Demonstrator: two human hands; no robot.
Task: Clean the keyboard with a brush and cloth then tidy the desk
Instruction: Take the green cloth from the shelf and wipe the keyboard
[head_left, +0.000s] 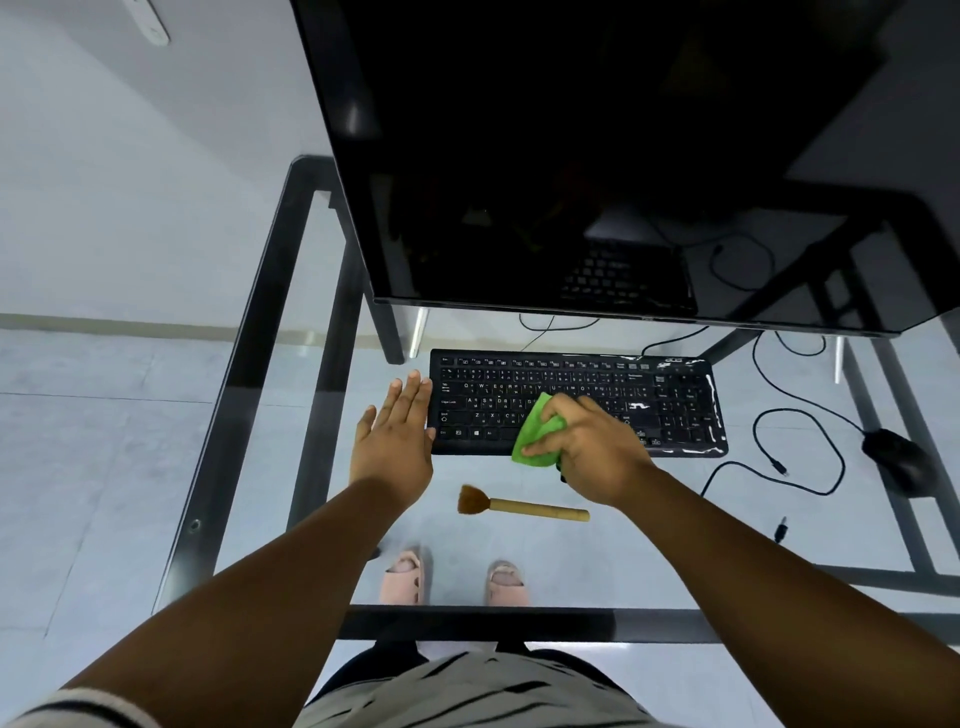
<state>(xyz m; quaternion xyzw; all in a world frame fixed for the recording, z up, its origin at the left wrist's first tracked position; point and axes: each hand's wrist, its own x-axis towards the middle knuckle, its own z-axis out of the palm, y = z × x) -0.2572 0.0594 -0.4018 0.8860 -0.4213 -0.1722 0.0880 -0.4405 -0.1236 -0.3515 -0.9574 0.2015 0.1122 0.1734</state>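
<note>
A black keyboard (670, 405) lies flat on the glass desk (332, 540), below the monitor. My right hand (587, 447) is closed on a green cloth (537, 431) and presses it on the keyboard's lower middle keys. My left hand (395, 441) is flat with fingers straight, resting against the keyboard's left edge. A wooden-handled brush (524, 506) with brown bristles lies on the glass just in front of the keyboard, bristles to the left.
A large black monitor (597, 156) overhangs the back of the desk. A black mouse (896, 457) sits at the right with its cable (795, 447) looping across the glass. A loose plug (780, 530) lies near the right front. My feet show through the glass.
</note>
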